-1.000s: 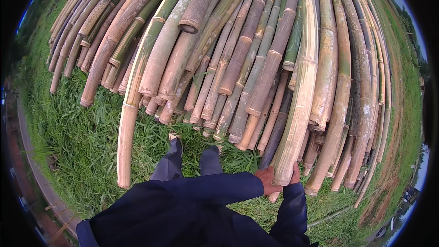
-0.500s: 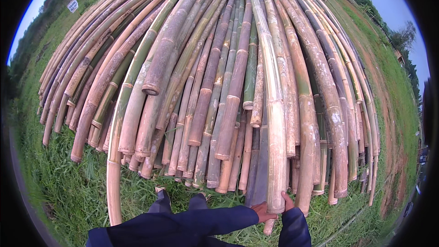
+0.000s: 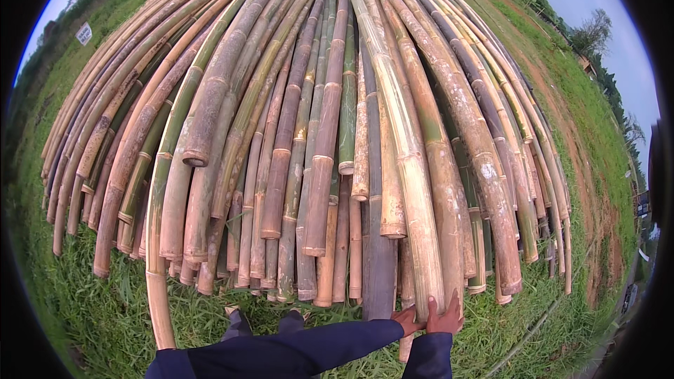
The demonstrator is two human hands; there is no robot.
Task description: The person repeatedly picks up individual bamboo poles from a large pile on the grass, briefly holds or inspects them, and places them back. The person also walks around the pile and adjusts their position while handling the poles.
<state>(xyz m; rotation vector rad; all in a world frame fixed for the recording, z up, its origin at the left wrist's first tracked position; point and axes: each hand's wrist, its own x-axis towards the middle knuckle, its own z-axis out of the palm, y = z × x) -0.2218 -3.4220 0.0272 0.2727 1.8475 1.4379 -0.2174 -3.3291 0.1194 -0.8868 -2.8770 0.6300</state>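
A long pale-tan bamboo pole (image 3: 414, 203) lies on top of the pile, its near end by my hands. My left hand (image 3: 407, 321) reaches across from the left and is closed on the left side of that end, its fingers partly hidden. My right hand (image 3: 445, 316) grips the same end from the right, one digit on top and the others along its right side. A browner bamboo pole (image 3: 444, 200) lies close beside it, its end near my right fingers. Below my hands, another thinner pole end (image 3: 406, 348) sticks out.
Many bamboo poles (image 3: 316, 168) fan out in a large pile, with uneven near ends. One long pole (image 3: 160, 302) juts out at the left. Grass (image 3: 105, 316) surrounds the pile. A dirt track (image 3: 590, 224) runs along the right, and a white sign (image 3: 84, 34) stands far left.
The pale pole's near end has swung slightly right, against the browner pole. Both hands moved with it, and my right hand now lies more over the top. The view has shifted a little.
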